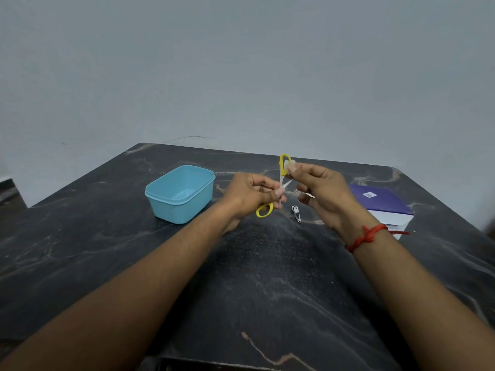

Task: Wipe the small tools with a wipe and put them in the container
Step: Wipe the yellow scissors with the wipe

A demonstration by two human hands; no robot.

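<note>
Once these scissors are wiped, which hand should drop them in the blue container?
Probably the left hand: it grips the scissors nearest the container; the right hand pinches the wipe.

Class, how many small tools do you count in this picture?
2: yellow-handled scissors held between left hand and right hand; a nail clipper lying on the table beneath. Hands may hide others.
</note>
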